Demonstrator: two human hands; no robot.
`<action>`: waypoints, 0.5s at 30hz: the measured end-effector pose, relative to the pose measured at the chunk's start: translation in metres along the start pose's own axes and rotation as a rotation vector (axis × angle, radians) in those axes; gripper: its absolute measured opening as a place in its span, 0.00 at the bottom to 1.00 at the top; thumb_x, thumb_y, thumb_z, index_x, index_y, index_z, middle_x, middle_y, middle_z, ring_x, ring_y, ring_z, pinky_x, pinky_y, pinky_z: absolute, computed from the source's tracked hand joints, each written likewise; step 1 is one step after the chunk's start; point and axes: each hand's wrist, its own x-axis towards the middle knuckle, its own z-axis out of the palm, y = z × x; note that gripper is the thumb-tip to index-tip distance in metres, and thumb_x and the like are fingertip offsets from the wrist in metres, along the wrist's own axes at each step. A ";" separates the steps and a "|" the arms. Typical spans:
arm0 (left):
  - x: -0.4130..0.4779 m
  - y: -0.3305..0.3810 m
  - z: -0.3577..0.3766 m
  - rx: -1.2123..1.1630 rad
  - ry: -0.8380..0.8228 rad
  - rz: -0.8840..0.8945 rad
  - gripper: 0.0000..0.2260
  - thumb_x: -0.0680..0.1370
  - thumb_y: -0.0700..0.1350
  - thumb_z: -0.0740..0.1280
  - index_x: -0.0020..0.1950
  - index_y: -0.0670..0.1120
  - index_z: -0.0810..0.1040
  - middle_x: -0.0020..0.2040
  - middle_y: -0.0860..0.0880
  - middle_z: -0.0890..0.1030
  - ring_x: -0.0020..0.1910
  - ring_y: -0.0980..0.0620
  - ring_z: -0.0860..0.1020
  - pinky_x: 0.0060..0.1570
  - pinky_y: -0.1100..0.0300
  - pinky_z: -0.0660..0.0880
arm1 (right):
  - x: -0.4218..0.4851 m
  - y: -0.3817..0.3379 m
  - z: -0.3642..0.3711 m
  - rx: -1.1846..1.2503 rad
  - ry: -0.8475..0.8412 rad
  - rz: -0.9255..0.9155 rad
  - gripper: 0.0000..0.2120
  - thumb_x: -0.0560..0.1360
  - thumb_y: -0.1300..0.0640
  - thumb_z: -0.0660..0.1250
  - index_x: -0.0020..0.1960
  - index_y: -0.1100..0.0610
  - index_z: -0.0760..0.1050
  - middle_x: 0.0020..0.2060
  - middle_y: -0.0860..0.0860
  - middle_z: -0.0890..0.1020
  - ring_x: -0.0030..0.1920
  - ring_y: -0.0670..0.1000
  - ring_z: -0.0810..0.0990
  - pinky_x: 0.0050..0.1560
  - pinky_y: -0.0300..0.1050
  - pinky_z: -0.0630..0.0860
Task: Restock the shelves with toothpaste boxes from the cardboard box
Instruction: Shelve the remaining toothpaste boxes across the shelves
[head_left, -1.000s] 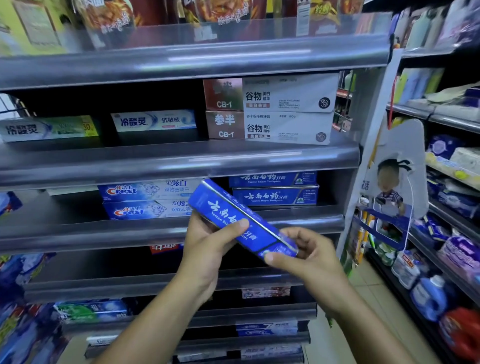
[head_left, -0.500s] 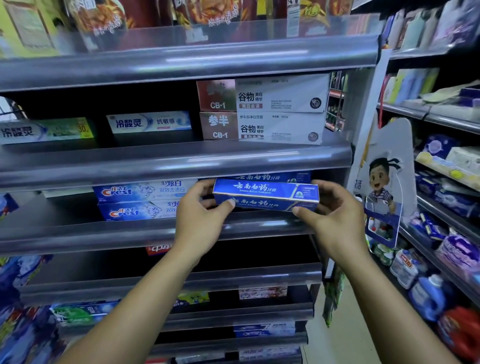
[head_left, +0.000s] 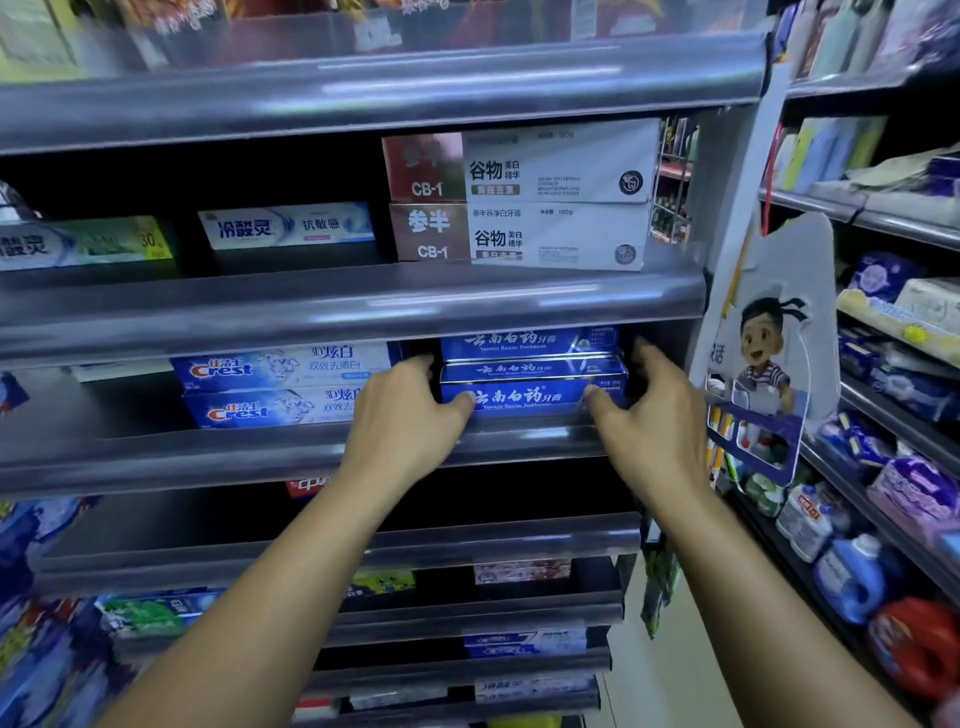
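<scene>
Long dark-blue cardboard toothpaste box (head_left: 530, 397) with white lettering: level, long side forward, at the front of the grey metal shelf (head_left: 208, 457), directly before matching blue boxes (head_left: 530, 343). Clamped at its left end by the left hand (head_left: 410, 415), thumb on the front face, and at its right end by the right hand (head_left: 649, 415), fingers curled round that end. Just beside on the left, two stacked blue-and-white Crest boxes (head_left: 280, 387); one shelf up, two stacked white-and-maroon boxes (head_left: 519, 200).

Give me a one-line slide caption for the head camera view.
Left hand and right hand grip the ends of a blue toothpaste box at the shelf edge, beside two stacked Crest boxes.
</scene>
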 end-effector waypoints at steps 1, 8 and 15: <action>0.002 0.001 -0.002 -0.003 -0.025 -0.016 0.17 0.73 0.57 0.73 0.57 0.50 0.81 0.48 0.50 0.86 0.49 0.47 0.83 0.51 0.51 0.79 | 0.001 -0.001 -0.001 0.000 -0.016 0.023 0.35 0.74 0.49 0.74 0.77 0.55 0.65 0.71 0.53 0.76 0.69 0.57 0.75 0.66 0.54 0.75; 0.013 0.013 -0.005 -0.111 -0.137 -0.065 0.16 0.71 0.48 0.77 0.58 0.51 0.83 0.56 0.54 0.86 0.57 0.48 0.81 0.53 0.58 0.73 | 0.023 -0.013 -0.011 -0.043 -0.185 0.086 0.27 0.70 0.53 0.77 0.67 0.52 0.75 0.58 0.51 0.84 0.57 0.58 0.82 0.56 0.52 0.78; 0.025 0.013 0.011 -0.079 -0.101 -0.113 0.19 0.73 0.49 0.78 0.62 0.46 0.81 0.61 0.46 0.84 0.61 0.43 0.81 0.55 0.57 0.74 | 0.046 -0.019 -0.004 -0.055 -0.230 0.195 0.21 0.66 0.57 0.81 0.56 0.57 0.80 0.52 0.53 0.84 0.52 0.57 0.82 0.48 0.45 0.74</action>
